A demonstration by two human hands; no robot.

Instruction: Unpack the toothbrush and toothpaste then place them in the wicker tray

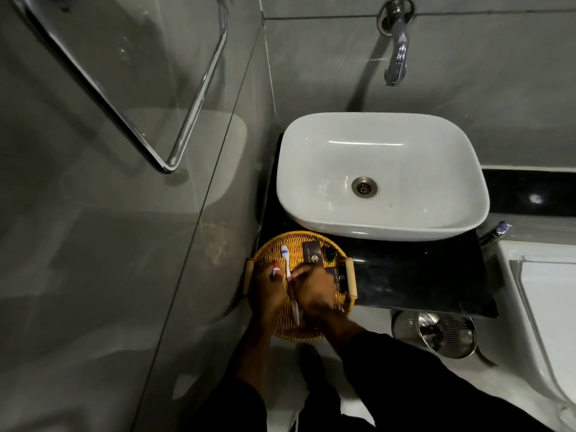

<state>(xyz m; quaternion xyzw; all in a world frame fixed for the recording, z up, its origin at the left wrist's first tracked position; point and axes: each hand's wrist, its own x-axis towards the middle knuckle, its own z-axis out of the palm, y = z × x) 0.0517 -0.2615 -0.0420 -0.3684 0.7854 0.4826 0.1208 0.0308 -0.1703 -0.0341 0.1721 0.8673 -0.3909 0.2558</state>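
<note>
Both hands are working over the tray (311, 240), which is sitting on the black counter (420, 275) just in front of the sink (383, 173). The left hand (268, 291) is curling closed round the toothpaste (276, 268); only its red and white end is poking out past the fingers, above the tray's left side. The right hand (314, 291) is pinching the toothbrush (286, 260) at mid-handle with thumb and fingertips. The brush is lying roughly lengthwise between the two hands, white head with blue marking pointing toward the sink, handle end running back toward the person over the tray's near part. Cannot tell if the brush is touching the weave or being held just above it.

Further in the tray: a dark box (312, 252) with a pale logo is lying at the far middle, a small dark bottle (330, 254) just right of it, and a second dark box (339, 277) is lying beside the right hand, partly hidden by it.

A steel bin (448, 333) is standing on the floor below the counter's right end. Dark sleeves are covering both forearms at the bottom edge.
</note>
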